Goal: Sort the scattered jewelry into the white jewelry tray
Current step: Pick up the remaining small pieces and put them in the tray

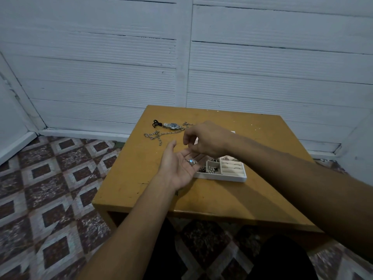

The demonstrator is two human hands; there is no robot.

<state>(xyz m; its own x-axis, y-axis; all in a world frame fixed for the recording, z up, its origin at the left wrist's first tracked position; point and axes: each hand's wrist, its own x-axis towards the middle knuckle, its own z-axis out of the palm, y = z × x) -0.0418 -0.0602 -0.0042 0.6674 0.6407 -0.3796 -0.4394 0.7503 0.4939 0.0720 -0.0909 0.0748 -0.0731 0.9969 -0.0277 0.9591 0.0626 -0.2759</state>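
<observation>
Cradling silver blue-stoned pendant (191, 161) on flat left hand (177, 168); right hand (205, 138) curled above (pinching? cannot tell). Could slip beside white tray (222, 177) if tilted.

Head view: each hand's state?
Left hand: open, palm up, small silver blue-stoned jewelry piece lying on it.
Right hand: fingers curled above that palm; grip cannot be told.
</observation>
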